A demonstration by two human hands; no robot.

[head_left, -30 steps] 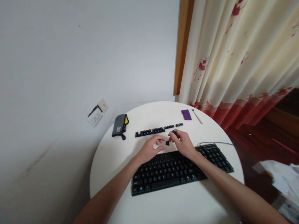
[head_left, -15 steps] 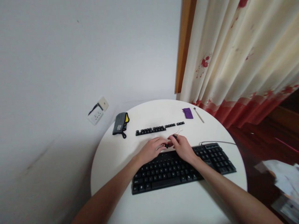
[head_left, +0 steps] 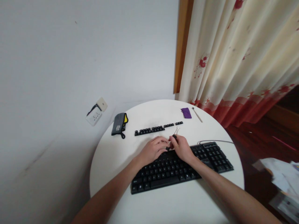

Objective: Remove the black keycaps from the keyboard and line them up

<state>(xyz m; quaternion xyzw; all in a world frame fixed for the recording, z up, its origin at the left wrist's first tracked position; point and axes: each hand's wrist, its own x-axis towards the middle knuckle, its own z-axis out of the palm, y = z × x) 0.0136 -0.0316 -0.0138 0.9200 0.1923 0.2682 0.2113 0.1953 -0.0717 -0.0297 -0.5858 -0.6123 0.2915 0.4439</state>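
Note:
My left hand (head_left: 153,149) is closed over the top edge of the black keyboard (head_left: 163,175), pinching a small black keycap (head_left: 167,148) between its fingertips. Beside it, my right hand (head_left: 183,148) grips the black handle of a wire keycap puller (head_left: 174,136), whose two thin wires point up and away from me. The fingertips of both hands almost meet, and they partly hide the keycap. Just beyond the hands lies a row of loose black keycaps (head_left: 149,131), stretching left to right. Several keys along the keyboard's top are covered by my hands.
The round white table (head_left: 112,174) carries a grey pouch (head_left: 118,124) with a yellow lining at the left. A purple cloth (head_left: 186,113) and a thin brush (head_left: 197,114) lie at the far right. The keyboard's cable (head_left: 217,141) runs off the right edge. A wall socket (head_left: 94,116) is at the left.
The puller's wires have tilted more upright in my right hand. My left fingers have shifted slightly over the keycap. The whole view has moved slightly.

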